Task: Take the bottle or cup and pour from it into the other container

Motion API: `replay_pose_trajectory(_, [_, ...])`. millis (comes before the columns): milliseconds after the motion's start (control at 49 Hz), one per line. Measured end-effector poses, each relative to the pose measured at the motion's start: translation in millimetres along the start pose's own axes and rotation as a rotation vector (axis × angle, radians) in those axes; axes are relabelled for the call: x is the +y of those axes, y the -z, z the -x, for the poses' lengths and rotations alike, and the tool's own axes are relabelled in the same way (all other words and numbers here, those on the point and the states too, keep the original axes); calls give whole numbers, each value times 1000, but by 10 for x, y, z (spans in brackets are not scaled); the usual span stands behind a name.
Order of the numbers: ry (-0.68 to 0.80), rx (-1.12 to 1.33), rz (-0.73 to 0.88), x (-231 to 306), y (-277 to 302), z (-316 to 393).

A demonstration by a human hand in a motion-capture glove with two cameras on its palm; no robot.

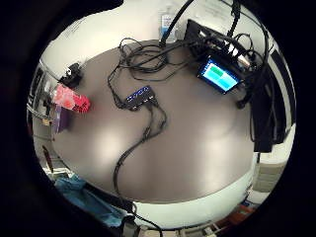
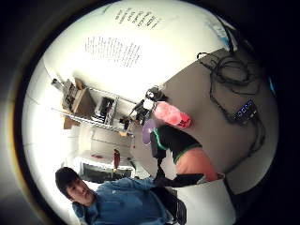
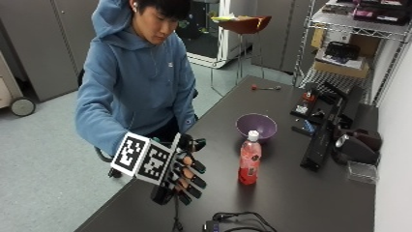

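Bottle (image 3: 250,158) upright beside purple bowl (image 3: 256,126); gloved right hand (image 3: 183,180) apart, fingers relaxed.

Red bottle (image 3: 250,162) with white cap, purple bowl (image 3: 256,125), dark brown table (image 3: 289,193), blue hoodie (image 3: 128,82).

outside view high across table (image 3: 309,193); palm views share bottle (image 1: 72,98).

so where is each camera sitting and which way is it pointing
Outside view: across the table, facing the seated person, whose gloved right hand hovers at the table edge near the bottle and bowl.
Little finger side palm view: on the palm, looking down at the table, cables and a small screen; no hand shows.
Thumb side palm view: on the palm, looking back at the person, with a gloved finger showing.
All three show the bottle.
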State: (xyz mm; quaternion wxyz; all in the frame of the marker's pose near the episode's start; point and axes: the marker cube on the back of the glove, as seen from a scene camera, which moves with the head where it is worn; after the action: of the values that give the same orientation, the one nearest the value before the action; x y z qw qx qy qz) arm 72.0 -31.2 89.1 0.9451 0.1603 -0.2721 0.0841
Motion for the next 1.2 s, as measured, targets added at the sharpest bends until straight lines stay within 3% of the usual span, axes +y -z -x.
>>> replay_pose_trajectory(368, [18,-222,-52,-78,-716,15])
replay_pose_trajectory(817, [104,-476,60,-148,-1809,508])
replay_pose_trajectory(1205, [122,-705,-35,-316,-2461,973])
